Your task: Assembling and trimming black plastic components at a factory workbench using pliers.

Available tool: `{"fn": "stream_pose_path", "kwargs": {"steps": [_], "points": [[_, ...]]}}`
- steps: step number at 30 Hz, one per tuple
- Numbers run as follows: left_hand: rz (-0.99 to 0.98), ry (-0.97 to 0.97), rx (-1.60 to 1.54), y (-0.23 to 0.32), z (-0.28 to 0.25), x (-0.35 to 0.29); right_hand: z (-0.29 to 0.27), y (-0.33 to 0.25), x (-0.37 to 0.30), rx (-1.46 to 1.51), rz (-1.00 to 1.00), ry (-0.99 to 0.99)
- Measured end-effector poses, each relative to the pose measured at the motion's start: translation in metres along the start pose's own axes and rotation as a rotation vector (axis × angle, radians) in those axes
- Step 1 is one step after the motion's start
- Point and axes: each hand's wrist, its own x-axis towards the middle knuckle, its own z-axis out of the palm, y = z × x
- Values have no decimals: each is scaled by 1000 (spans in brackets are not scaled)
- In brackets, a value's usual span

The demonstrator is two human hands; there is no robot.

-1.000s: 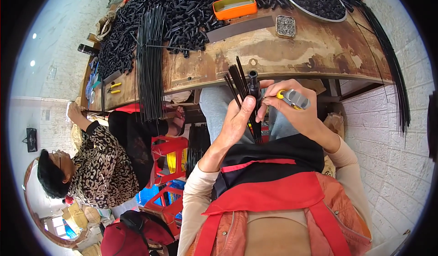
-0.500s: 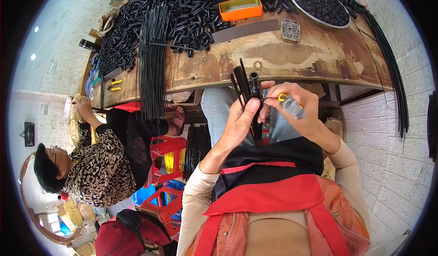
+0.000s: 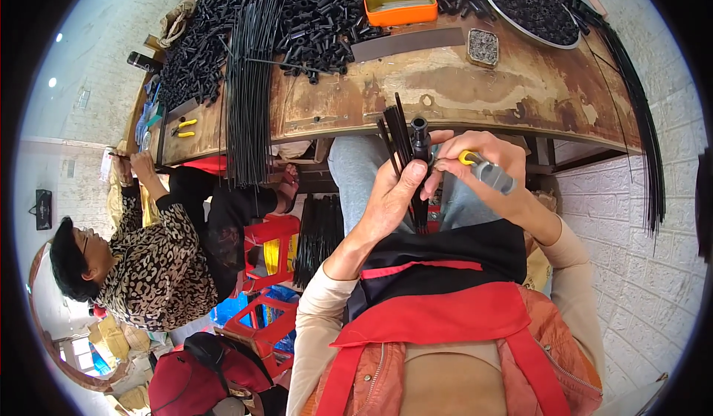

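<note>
My left hand (image 3: 390,193) is closed around a bundle of thin black rods (image 3: 397,135) and a black tubular fitting (image 3: 420,135), which stands upright with its round opening facing up. The thumb presses on the fitting's side. Close beside it, my right hand (image 3: 496,162) grips a screwdriver-like hand tool (image 3: 495,177) with a clear grey handle and a yellow collar. Its tip end is hidden among my fingers, next to the fitting. Both hands are over my lap, just below the table's near edge.
The worn wooden table (image 3: 438,89) bears a heap of black tubular fittings (image 3: 312,15), a long rod bundle (image 3: 252,97), an orange tin (image 3: 401,17), a small box of metal bits (image 3: 483,48), a round tray (image 3: 494,8) and yellow-handled pliers (image 3: 183,128). A co-worker (image 3: 160,267) sits at left.
The view has shifted slightly. Both my hands keep their grips, and the tool's handle has tilted a little to the right. The co-worker's hands have moved.
</note>
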Motion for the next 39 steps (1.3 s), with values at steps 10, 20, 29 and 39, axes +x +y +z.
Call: {"fn": "stream_pose_path", "kwargs": {"steps": [10, 20, 29, 39], "points": [[-10, 56, -62, -1, -2, 0, -5, 5, 4, -78, 30, -95], [-13, 22, -14, 1, -2, 0, 1, 9, 4, 62, -21, -30], [2, -1, -22, -2, -6, 2, 3, 10, 2, 90, 23, 9], [19, 28, 41, 5, -3, 1, -6, 10, 4, -207, -99, -75]]}}
